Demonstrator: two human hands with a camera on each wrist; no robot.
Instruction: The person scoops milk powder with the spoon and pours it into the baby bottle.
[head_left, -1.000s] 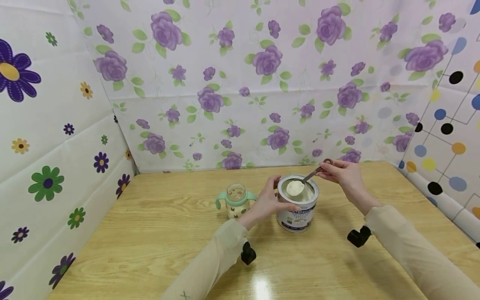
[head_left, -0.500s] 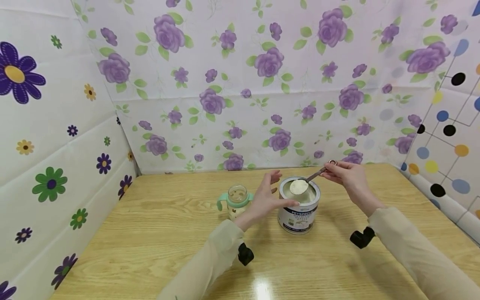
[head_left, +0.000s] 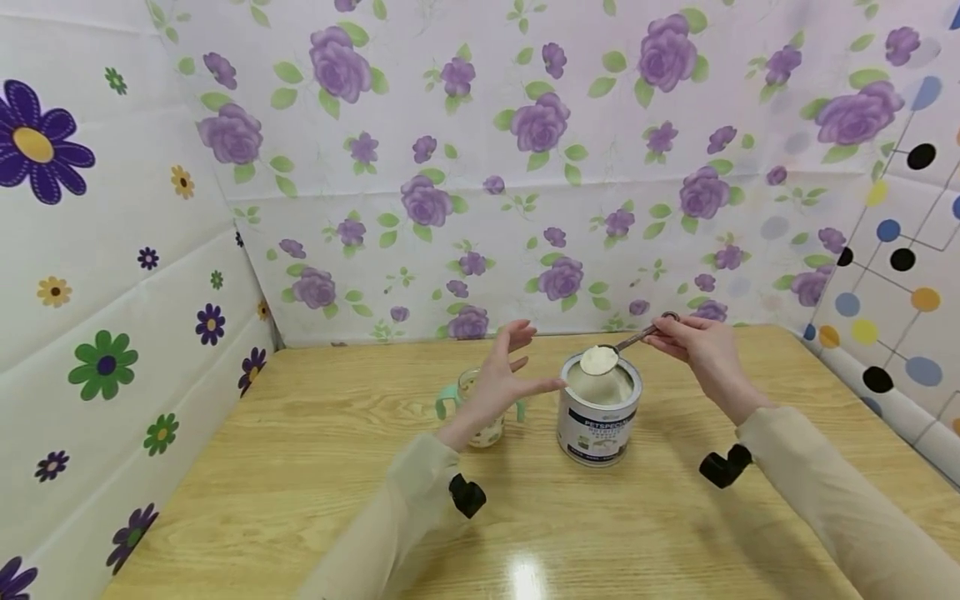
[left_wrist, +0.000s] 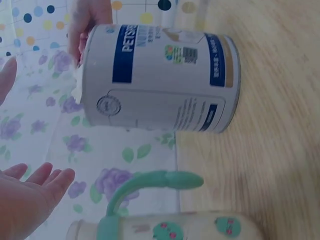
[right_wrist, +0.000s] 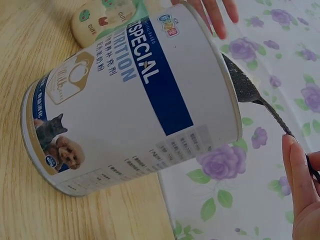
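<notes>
My right hand [head_left: 708, 354] pinches the handle of a metal spoon [head_left: 636, 337]. The spoon bowl, heaped with pale powder [head_left: 599, 360], hangs over the open mouth of a round white can [head_left: 598, 429] marked PETSPECIAL. More powder shows inside the can. Apart from the can, my left hand [head_left: 491, 379] has its fingers spread and holds nothing. Behind that hand, partly hidden, stands a clear baby bottle [head_left: 489, 435] with two mint-green handles and small printed figures. In the right wrist view the underside of the spoon [right_wrist: 242, 82] shows just beyond the can's rim.
Everything stands on a light wood-grain table [head_left: 315, 467]. A white cloth with purple roses [head_left: 420, 200] hangs along its back edge. Patterned cloths close off the left [head_left: 105, 367] and right [head_left: 892, 300] sides.
My left hand has let go of the can and moved left, now in front of the bottle. My right hand has raised the powder-filled spoon slightly, from within the can mouth to its rim.
</notes>
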